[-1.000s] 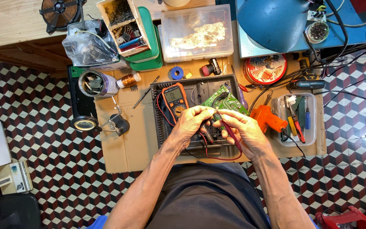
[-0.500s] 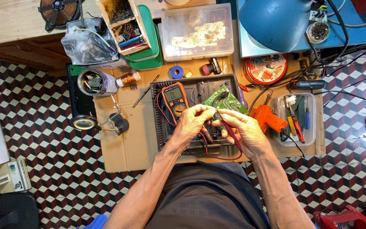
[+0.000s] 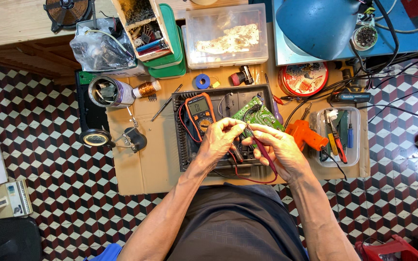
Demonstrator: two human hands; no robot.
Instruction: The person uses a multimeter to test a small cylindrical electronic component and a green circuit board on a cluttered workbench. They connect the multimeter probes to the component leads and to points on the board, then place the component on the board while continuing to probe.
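Hardly anything is shifting since a second ago: both hands are staying over the black plastic casing (image 3: 182,145) on the cardboard-covered bench. Right hand (image 3: 279,150) is pinching a red-handled test probe (image 3: 262,150), its tip meeting the green circuit board (image 3: 260,115). Left hand (image 3: 221,140) is closing its fingertips (image 3: 238,123) at the board's edge, beside the orange multimeter (image 3: 200,111).

Both forearms reach forward and angle inward, bringing the hands close together. The left hand (image 3: 221,140) is curled, its fingertips pinched toward the right. The right hand (image 3: 279,147) is curled too, thumb and fingers closed in a pen-like grip, wrist bent slightly.
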